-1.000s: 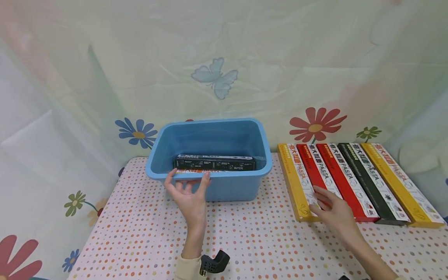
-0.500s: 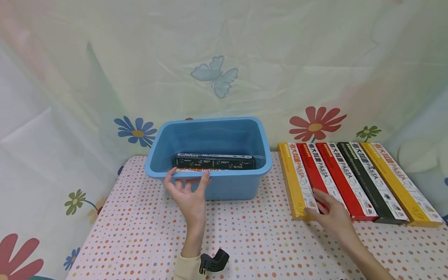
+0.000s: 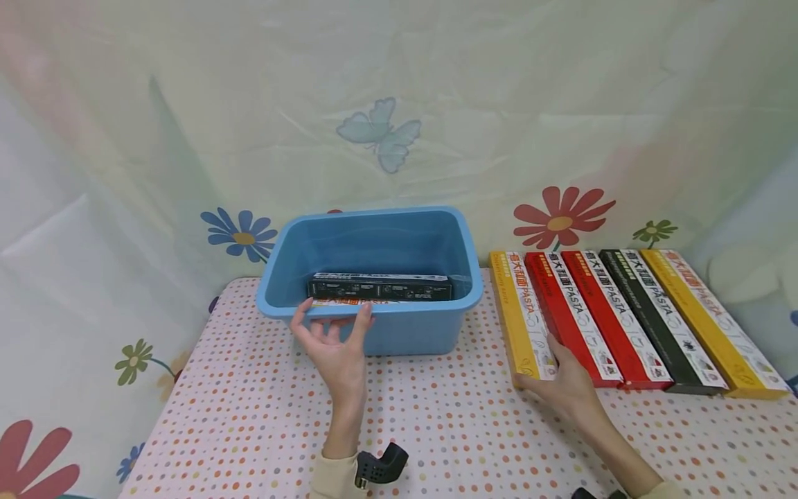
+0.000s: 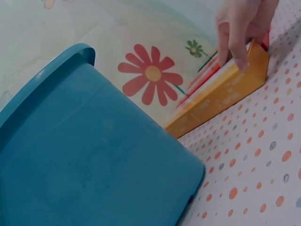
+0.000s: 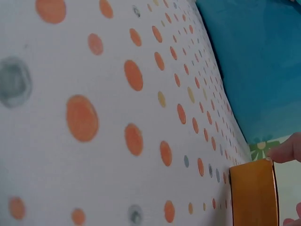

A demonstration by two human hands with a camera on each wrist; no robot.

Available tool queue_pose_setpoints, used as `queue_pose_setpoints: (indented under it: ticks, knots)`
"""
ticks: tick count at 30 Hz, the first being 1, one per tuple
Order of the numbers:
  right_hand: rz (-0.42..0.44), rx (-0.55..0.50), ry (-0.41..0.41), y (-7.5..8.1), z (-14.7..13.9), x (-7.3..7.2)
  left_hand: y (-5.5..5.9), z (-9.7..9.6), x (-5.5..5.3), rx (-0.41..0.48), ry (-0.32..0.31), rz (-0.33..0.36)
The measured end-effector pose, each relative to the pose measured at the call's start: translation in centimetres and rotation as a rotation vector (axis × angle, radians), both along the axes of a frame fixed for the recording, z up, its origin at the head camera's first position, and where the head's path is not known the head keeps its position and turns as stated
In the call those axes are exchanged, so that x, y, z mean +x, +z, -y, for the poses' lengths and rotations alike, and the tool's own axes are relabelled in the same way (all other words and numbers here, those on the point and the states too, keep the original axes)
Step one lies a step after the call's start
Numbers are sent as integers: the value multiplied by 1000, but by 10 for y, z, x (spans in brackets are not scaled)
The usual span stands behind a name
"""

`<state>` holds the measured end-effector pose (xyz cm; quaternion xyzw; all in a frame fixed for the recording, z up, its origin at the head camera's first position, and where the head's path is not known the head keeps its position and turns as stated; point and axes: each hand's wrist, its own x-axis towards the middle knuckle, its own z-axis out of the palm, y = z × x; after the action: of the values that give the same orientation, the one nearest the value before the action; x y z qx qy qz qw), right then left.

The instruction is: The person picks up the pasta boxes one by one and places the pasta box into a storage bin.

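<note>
On the dotted bench [image 3: 430, 423], towards the person's right, the right hand [image 3: 564, 384] has its grip on the near end of the leftmost yellow pasta box [image 3: 510, 312], pinching it across its width, thumb at the left corner and fingers against the opposite long edge. That box lies flat, first in a side-by-side row with two red boxes [image 3: 557, 312], a black box [image 3: 654, 312] and another yellow box [image 3: 698, 312] at the far end. The left hand [image 3: 337, 360] is at the front of the blue tub [image 3: 411, 336], its grip hooked on the rim, thumb and forefinger up at the lip, other fingers beneath. Inside the tub a second black box [image 3: 380, 287] lies crosswise; just in front of it, mostly hidden by the rim, I can see a strip of orange lettering [image 3: 346, 302]. The tub stands near the held box, apart from it.
</note>
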<state>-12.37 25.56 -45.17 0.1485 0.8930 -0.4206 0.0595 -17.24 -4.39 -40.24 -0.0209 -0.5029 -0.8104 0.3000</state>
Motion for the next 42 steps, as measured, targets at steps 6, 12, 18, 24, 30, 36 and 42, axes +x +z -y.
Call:
queue_pose_setpoints:
  ticks: [6, 12, 18, 24, 30, 36, 42]
  knots:
    - [-23, -31, -4, -5, 2, 2, 0, 2, -1, 8, 2, 2]
    - [-76, -79, -62, -20, 11, 4, 0, 3, -1, -2, 5, 0]
    - [-134, -78, -119, -27, 17, 4, 0, 3, -1, -7, 8, 0]
    - [-141, -95, -159, -27, 23, 3, 2, 4, -1, 0, 6, -3]
    - [-144, -139, -204, -25, 23, 6, 1, 4, 1, 5, 5, 5]
    - [-161, -167, -260, -21, 21, 12, -1, 2, 1, 10, 1, 4]
    - [-100, -204, -283, 1, 15, 19, 0, 0, 1, 15, -1, -4]
